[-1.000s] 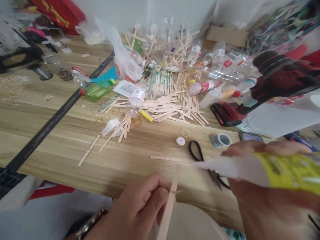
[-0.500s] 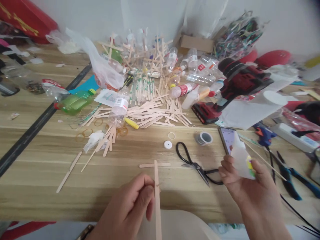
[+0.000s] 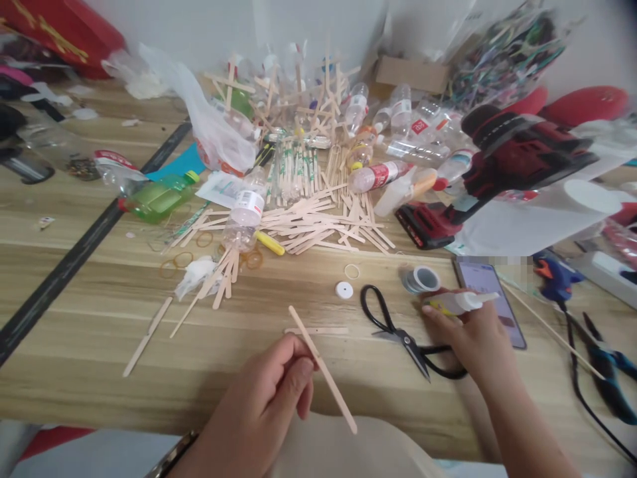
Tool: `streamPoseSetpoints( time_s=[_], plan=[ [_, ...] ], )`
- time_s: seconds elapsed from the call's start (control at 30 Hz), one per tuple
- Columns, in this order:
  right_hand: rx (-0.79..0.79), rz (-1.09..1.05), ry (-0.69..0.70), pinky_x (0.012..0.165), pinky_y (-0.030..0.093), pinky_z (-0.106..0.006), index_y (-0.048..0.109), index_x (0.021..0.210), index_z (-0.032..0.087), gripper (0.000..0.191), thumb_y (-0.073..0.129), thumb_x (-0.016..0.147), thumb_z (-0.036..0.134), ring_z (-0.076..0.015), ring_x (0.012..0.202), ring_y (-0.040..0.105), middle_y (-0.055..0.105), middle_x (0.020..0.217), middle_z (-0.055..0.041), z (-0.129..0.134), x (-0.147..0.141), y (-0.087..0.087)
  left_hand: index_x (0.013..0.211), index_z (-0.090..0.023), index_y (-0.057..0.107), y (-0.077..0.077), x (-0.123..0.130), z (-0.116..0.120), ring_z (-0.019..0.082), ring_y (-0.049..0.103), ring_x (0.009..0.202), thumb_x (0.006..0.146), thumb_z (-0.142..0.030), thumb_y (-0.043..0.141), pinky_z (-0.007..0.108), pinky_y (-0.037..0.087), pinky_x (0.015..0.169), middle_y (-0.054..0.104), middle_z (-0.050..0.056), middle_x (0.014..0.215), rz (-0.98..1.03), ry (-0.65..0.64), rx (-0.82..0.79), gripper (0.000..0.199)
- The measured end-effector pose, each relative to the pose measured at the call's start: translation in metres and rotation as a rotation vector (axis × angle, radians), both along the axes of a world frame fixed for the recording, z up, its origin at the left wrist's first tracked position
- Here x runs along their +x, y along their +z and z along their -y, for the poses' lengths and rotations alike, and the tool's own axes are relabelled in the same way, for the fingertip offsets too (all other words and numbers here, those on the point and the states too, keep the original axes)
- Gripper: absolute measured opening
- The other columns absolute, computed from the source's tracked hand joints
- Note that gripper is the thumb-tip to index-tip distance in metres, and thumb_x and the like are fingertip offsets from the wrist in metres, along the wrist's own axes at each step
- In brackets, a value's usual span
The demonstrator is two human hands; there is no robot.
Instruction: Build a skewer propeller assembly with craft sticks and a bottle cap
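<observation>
Wooden craft stick (image 3: 326,373), slanting above the front edge of the table, held by the left hand (image 3: 276,392). Through the head camera I see the thumb and bent forefinger pressed together at the stick's middle; the exact grip is too small for me to make out. Beyond its upper end, a second stick (image 3: 328,330) lies flat. The right hand (image 3: 470,338) wraps a white bottle (image 3: 450,304), its nozzle pointing right; I see the thumb curled along it, the other fingers mostly hidden. I cannot tell whether the bottle touches the table. Fingers cover part of its yellow label, which I cannot read. Near it are black-handled scissors (image 3: 408,342), a spool (image 3: 423,279) and a phone (image 3: 475,273), partly hidden, its screen text blurred. Farther back, a drink bottle (image 3: 382,175) wears a red label with illegible white lettering; gold characters on a red bag (image 3: 74,30) are cut off at the top left
</observation>
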State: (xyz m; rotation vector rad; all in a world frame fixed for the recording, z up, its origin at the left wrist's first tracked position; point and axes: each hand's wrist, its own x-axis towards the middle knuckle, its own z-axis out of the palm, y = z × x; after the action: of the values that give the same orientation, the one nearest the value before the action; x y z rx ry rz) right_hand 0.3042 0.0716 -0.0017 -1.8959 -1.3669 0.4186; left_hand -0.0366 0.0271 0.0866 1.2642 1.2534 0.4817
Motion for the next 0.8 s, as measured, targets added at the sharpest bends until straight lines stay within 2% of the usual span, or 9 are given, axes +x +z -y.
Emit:
streamPoseSetpoints(
  time_s=[0.17,0.27,0.37,0.43,0.47,0.53,0.63,0.7,0.8],
  plan=[
    [-0.115,0.137,-0.051,0.070,0.045,-0.046,0.060,0.104,0.026,0.056,0.078,0.059,0.054,-0.0388,0.092,0.062,0.065,0.101,-0.0118,0.002,0.001,-0.004,0.078,-0.023,0.049,0.001,-0.001,-0.004,0.014,0.049,0.059,0.098,-0.036,0.034,0.024,0.038,0.061,0.051,-0.005,0.060,-0.023,0.034,-0.007,0.028],
    [-0.146,0.176,-0.080,0.071,0.046,-0.050,0.055,0.111,0.026,0.062,0.074,0.062,0.059,-0.0389,0.088,0.062,0.063,0.103,-0.0122,0.018,-0.004,0.009,0.076,-0.023,0.049,0.000,-0.004,-0.004,0.014,0.050,0.058,0.098,-0.037,0.034,0.024,0.038,0.059,0.051,-0.005,0.060,-0.060,0.060,-0.004,0.030],
    [-0.099,0.389,-0.197,0.076,0.045,-0.054,0.055,0.113,0.026,0.043,0.059,0.083,0.057,-0.0393,0.088,0.059,0.060,0.099,-0.0139,0.042,-0.021,0.035,0.074,-0.023,0.048,-0.004,-0.009,-0.005,0.014,0.050,0.056,0.098,-0.039,0.034,0.024,0.037,0.056,0.051,-0.005,0.059,-0.089,0.050,0.033,0.032],
    [0.024,0.521,-0.206,0.084,0.043,-0.056,0.057,0.111,0.025,0.030,0.052,0.091,0.047,-0.0401,0.094,0.057,0.057,0.091,-0.0131,0.053,-0.041,0.048,0.074,-0.023,0.048,-0.006,-0.011,-0.006,0.014,0.049,0.055,0.098,-0.039,0.035,0.023,0.037,0.055,0.052,-0.005,0.059,-0.103,0.051,0.057,0.032],
    [0.115,0.534,-0.115,0.085,0.044,-0.054,0.059,0.106,0.025,0.022,0.052,0.093,0.041,-0.0373,0.093,0.058,0.058,0.090,-0.0118,0.055,-0.054,0.051,0.074,-0.023,0.048,-0.007,-0.012,-0.006,0.014,0.049,0.055,0.098,-0.039,0.035,0.023,0.037,0.055,0.052,-0.005,0.059,-0.108,0.053,0.064,0.031],
    [0.208,0.462,0.293,0.078,0.049,-0.045,0.060,0.101,0.027,0.011,0.052,0.095,0.031,-0.0290,0.086,0.061,0.063,0.090,-0.0080,0.051,-0.083,0.048,0.074,-0.023,0.048,-0.007,-0.012,-0.005,0.013,0.048,0.054,0.098,-0.038,0.036,0.023,0.037,0.054,0.052,-0.005,0.059,-0.114,0.048,0.069,0.031],
    [0.117,0.389,0.726,0.076,0.053,-0.040,0.064,0.108,0.023,0.018,0.051,0.096,0.019,-0.0248,0.088,0.063,0.068,0.098,-0.0083,0.032,-0.126,0.029,0.072,-0.023,0.048,-0.004,-0.013,-0.002,0.013,0.048,0.053,0.097,-0.037,0.037,0.023,0.036,0.053,0.051,-0.005,0.059,-0.117,0.038,0.067,0.031],
    [0.052,0.383,0.822,0.078,0.054,-0.041,0.066,0.102,0.021,0.019,0.049,0.095,0.015,-0.0252,0.087,0.062,0.069,0.096,-0.0085,0.021,-0.146,0.017,0.071,-0.023,0.047,-0.004,-0.014,0.001,0.013,0.047,0.052,0.097,-0.036,0.038,0.023,0.035,0.051,0.051,-0.005,0.057,-0.117,0.046,0.068,0.031],
    [0.024,0.367,0.861,0.072,0.053,-0.041,0.065,0.086,0.021,0.019,0.049,0.095,0.015,-0.0248,0.078,0.060,0.066,0.083,-0.0073,0.012,-0.158,0.007,0.070,-0.023,0.047,-0.007,-0.016,0.004,0.013,0.047,0.051,0.097,-0.036,0.038,0.023,0.035,0.051,0.051,-0.005,0.056,-0.109,0.060,0.059,0.031]
  ],
)
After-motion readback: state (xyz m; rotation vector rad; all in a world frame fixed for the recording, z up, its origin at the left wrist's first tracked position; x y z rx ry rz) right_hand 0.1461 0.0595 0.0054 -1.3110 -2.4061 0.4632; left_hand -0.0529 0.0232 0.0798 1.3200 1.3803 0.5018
